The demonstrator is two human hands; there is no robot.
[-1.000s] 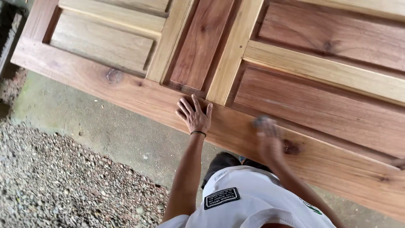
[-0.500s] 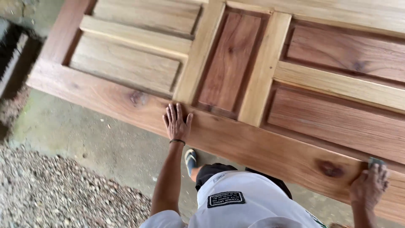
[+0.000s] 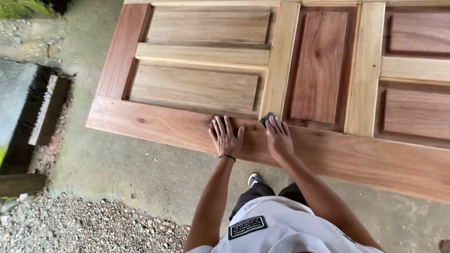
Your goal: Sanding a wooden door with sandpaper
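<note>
The left hand (image 3: 226, 137) lies flat and spread on the near rail of the wooden door (image 3: 328, 154), fingers fanned, gripping nothing. Just to its right, the right hand (image 3: 279, 136) presses its fingers together over a small dark sanding pad (image 3: 266, 119), holding it down on the wood where the near rail meets the pale upright stile. The door lies horizontal above the concrete floor (image 3: 140, 173), its left end near a gravel patch (image 3: 84, 227).

To do this rubbing well, it seems best to keep the pad flat under the fingers, stroke along the grain of the rail instead of across it, and lean steady weight through the spread left hand so the door does not shift; near the joint, lighter pressure would likely avoid cross-scratching the stile.

Counted: one door, one pad, two hands, one dark band (image 3: 227, 157) on the left wrist, one shoe (image 3: 253, 178) showing below, and five recessed panels in view, two of them cut off at the right edge
</note>
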